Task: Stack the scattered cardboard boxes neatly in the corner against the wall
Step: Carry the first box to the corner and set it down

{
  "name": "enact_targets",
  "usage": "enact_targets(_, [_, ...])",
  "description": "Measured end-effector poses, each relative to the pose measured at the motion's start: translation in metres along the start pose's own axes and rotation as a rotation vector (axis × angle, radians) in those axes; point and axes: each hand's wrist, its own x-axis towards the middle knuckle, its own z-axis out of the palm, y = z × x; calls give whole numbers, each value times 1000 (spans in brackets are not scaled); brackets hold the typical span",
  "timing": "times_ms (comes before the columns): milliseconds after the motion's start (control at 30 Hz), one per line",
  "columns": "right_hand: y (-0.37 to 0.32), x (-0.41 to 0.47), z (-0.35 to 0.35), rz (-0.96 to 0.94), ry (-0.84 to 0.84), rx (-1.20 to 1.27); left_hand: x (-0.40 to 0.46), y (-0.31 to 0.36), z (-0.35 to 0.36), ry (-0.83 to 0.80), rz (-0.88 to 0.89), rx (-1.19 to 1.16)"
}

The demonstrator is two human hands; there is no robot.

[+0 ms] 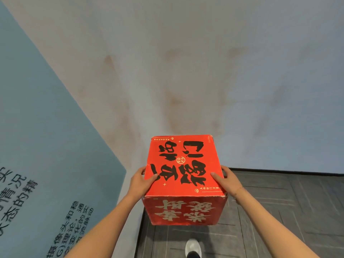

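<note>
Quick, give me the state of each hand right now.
Left hand: grips the left side of the red box, thumb on top.
Right hand: grips the box's right side, thumb on top.

Dark grey tiled floor (279,211), one white shoe (193,247) on it.

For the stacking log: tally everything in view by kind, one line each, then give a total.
Red cardboard box, held between both hands: 1
Hands, left hand and right hand: 2
White shoe on the dark floor: 1
Blue wall panel with printed text: 1
Total: 5
</note>
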Motion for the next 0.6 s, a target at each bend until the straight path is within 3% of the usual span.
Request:
enact_targets(300, [20,102,25,134,-51,-67,85,-19,32,-25,-75,-9])
enact_targets(600, [76,205,74,194,-7,-70,179,-87,78,-86,-147,-33])
